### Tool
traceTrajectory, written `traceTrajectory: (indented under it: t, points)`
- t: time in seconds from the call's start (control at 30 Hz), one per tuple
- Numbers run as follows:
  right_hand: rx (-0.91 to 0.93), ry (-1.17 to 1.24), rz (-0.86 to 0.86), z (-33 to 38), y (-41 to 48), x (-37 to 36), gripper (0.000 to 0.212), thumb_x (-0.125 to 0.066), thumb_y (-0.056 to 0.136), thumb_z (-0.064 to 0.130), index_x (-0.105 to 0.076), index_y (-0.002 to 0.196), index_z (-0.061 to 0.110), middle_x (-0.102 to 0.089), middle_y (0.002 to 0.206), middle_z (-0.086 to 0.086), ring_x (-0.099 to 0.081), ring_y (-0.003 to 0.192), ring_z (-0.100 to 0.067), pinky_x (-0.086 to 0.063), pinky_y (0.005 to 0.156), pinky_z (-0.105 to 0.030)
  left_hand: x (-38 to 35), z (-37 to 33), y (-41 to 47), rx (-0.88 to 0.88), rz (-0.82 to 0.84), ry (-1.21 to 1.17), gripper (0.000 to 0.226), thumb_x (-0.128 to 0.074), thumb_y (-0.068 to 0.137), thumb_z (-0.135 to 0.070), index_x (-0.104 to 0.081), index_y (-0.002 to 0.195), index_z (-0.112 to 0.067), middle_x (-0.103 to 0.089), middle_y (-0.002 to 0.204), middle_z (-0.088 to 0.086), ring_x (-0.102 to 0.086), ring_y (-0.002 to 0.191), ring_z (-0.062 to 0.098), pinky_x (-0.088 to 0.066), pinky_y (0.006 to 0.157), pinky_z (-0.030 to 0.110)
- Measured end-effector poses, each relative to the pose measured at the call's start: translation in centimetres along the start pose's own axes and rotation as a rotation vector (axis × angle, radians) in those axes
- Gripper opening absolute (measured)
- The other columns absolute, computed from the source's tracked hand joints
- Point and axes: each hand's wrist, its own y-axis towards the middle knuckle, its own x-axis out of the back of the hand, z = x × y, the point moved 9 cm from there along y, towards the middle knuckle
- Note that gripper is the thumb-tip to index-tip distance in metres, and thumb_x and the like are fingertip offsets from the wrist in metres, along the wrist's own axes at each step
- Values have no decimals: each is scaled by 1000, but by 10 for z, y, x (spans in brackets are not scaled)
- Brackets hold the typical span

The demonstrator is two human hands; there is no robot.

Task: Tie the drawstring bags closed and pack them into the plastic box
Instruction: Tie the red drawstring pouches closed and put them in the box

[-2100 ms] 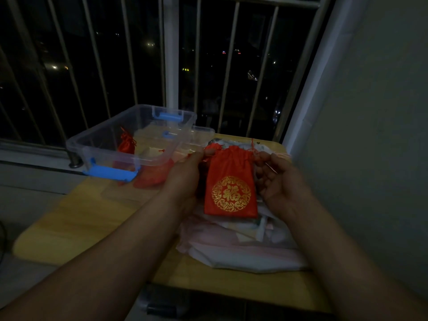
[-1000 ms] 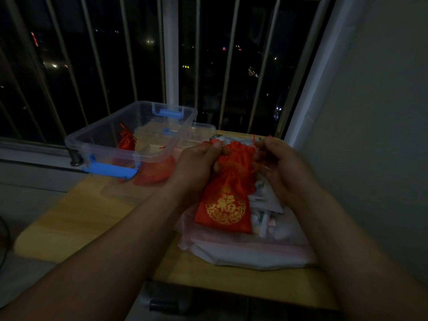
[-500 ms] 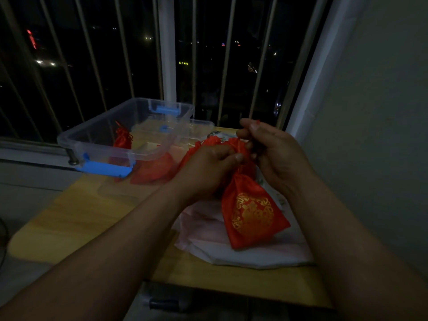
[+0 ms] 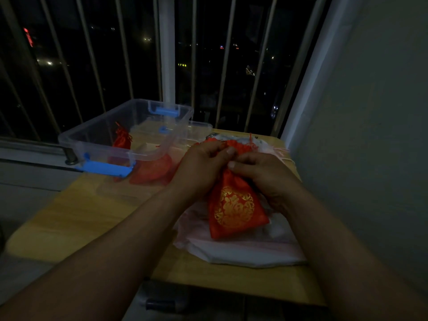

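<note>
Pinching the gathered neck of a red gold-printed fabric drawstring bag [image 4: 236,209], each grip, left hand [image 4: 201,167] and right hand [image 4: 264,174], curls round it over the yellow wooden worktop [image 4: 92,216], near the clear plastic box [image 4: 104,135].

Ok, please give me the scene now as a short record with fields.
left hand: grips the red bag at its gathered neck
right hand: grips the same neck
red bag: gold emblem up, body over the pale wrapping
plastic box: clear, open top, one small red pouch inside
table: wooden, under everything
</note>
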Motion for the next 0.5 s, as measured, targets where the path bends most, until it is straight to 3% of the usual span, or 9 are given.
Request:
traceTrajectory:
  t: [0.17, 0.3, 0.4, 0.5]
  points:
    - [64, -28, -22, 5, -2, -8, 11, -68, 95, 14, -77, 102, 14, -79, 94, -7, -75, 88, -20, -61, 78, -29, 3, -2, -1, -6, -19, 7, 22, -60, 103, -27, -78, 104, -15, -79, 92, 4, -76, 89, 21, -61, 86, 52]
    - [86, 28, -74, 5, -1, -8, 9, -70, 93, 13, -78, 97, 14, -78, 93, -7, -75, 91, -25, -61, 82, -37, 4, -3, -1, 0, -30, -50, 23, -61, 103, -28, -77, 105, -11, -78, 93, 8, -76, 91, 26, -61, 87, 53]
    - [61, 133, -76, 5, 0, -5, 11, -70, 93, 12, -77, 102, 12, -78, 95, -9, -76, 90, -24, -62, 76, -32, 6, -4, -1, 12, -46, -107, 23, -58, 105, -28, -76, 104, -13, -74, 75, -1, -71, 71, 13, -60, 68, 30]
    - [37, 152, -11, 2, 0, -10, 15, -68, 95, 13, -76, 108, 13, -78, 101, -11, -75, 97, -28, -61, 87, -40, 7, -3, -2, 39, -68, -183, 23, -56, 105, -26, -74, 103, -12, -69, 64, -4, -65, 59, 7, -51, 56, 20]
